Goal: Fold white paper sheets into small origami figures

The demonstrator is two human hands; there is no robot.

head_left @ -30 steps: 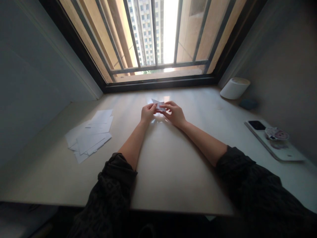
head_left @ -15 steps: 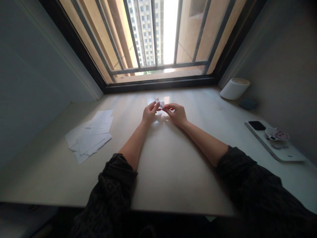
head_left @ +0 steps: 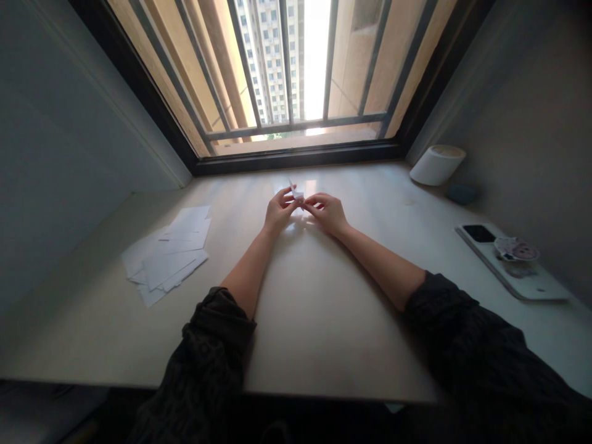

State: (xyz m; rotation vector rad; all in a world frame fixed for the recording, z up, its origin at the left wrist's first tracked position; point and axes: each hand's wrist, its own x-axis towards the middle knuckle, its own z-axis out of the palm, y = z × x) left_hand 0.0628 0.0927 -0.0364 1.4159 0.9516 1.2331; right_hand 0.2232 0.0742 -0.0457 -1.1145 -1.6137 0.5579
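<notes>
A small folded piece of white paper (head_left: 296,193) is pinched between both hands over the far middle of the pale table (head_left: 305,308). My left hand (head_left: 277,213) grips its left side with thumb and fingers closed. From the right, my right hand (head_left: 327,211) pinches the same piece. Most of the paper is hidden by my fingers; only a narrow tip sticks up. Both forearms rest on the table, with dark sleeves pushed up.
Several loose white sheets (head_left: 166,256) lie spread at the left. A white roll (head_left: 437,164) lies at the back right beside a small dark object (head_left: 462,193). A white tablet (head_left: 513,268) with a phone (head_left: 478,233) and a small round item (head_left: 517,250) lies at the right. A barred window (head_left: 296,80) runs behind.
The folded paper has been folded narrower between my fingers, from a wide flat shape to a slim upright tip. My hands have drawn closer together.
</notes>
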